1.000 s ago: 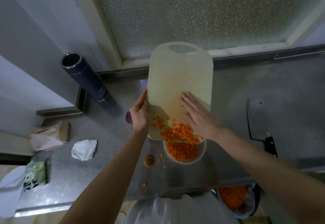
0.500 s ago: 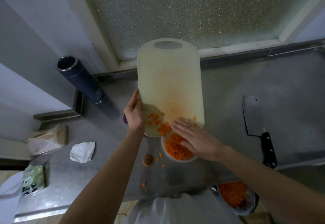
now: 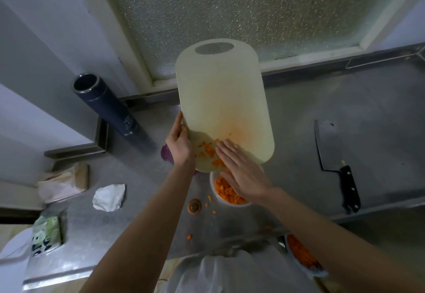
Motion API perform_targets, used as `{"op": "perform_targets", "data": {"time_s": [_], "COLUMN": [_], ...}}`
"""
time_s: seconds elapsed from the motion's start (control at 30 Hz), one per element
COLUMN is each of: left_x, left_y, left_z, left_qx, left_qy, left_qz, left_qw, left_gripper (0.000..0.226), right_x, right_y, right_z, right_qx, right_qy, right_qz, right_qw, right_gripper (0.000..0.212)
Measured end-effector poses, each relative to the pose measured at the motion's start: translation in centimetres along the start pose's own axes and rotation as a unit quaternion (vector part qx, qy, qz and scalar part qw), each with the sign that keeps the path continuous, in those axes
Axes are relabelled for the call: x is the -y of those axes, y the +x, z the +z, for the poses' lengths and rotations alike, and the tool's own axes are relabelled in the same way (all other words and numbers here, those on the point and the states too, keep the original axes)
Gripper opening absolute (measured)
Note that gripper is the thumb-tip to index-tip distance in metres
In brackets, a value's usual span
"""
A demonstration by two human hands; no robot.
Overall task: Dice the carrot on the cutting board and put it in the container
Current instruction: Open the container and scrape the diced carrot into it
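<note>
Most of the diced carrot (image 3: 226, 190) has slid off the tilted board (image 3: 220, 90) into the bowl (image 3: 211, 183) below; the left hand (image 3: 180, 145) grips its edge with curled fingers, while the right hand (image 3: 241, 170) sweeps the last bits with flat fingers.

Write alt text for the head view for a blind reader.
A left hand grips a tilted cutting board above a white container of diced carrot, while the flat right hand lies on carrot pieces at the board's lower edge. A cleaver lies on the counter to the right.
</note>
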State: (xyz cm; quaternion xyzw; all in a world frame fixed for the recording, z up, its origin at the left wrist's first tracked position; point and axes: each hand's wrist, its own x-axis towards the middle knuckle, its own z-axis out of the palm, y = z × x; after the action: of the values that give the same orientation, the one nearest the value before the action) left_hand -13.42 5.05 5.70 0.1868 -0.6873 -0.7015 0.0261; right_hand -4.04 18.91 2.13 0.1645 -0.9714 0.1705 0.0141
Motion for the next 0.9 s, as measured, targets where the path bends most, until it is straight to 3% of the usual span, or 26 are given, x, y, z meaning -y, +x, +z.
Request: {"op": "perform_targets", "data": {"time_s": [0.23,0.33,0.43,0.5,0.57,0.9], "left_x": [-0.1,0.2,0.6,0.7,0.5,0.2], "left_y": [-0.3,-0.3,-0.3,-0.6,-1.0,-1.0], "left_z": [0.1,0.0,0.1,0.5,0.9,0.9], "left_qx": [0.007,0.011,0.027,0.033,0.036,0.036], "left_qy": [0.009,0.01,0.014,0.008,0.001,-0.003], "left_qz": [0.011,0.018,0.028,0.041,0.046,0.023], "left_qw": [1.0,1.0,0.999,0.999,0.998,0.999], "left_gripper": [0.04,0.039,0.039,0.039,0.039,0.039], "right_x": [-1.6,-2.7,-2.5,-1.7,-0.9,-2.0], "right_y": [-2.7,-4.3,-2.6,-0.4,1.4,-3.1], "right_z": [0.0,-0.1,-1.8,-2.9,-3.2,0.0], "right_qx": [0.062,0.113,0.099,0.031,0.043,0.078], "right_qy": [-0.097,-0.063,-0.014,-0.016,-0.033,-0.103], "right_qz": [-0.089,-0.126,-0.08,-0.062,-0.055,-0.151], "right_qw": [0.989,0.984,0.992,0.997,0.997,0.98], "right_gripper": [0.054,0.054,0.06,0.059,0.057,0.053]}}
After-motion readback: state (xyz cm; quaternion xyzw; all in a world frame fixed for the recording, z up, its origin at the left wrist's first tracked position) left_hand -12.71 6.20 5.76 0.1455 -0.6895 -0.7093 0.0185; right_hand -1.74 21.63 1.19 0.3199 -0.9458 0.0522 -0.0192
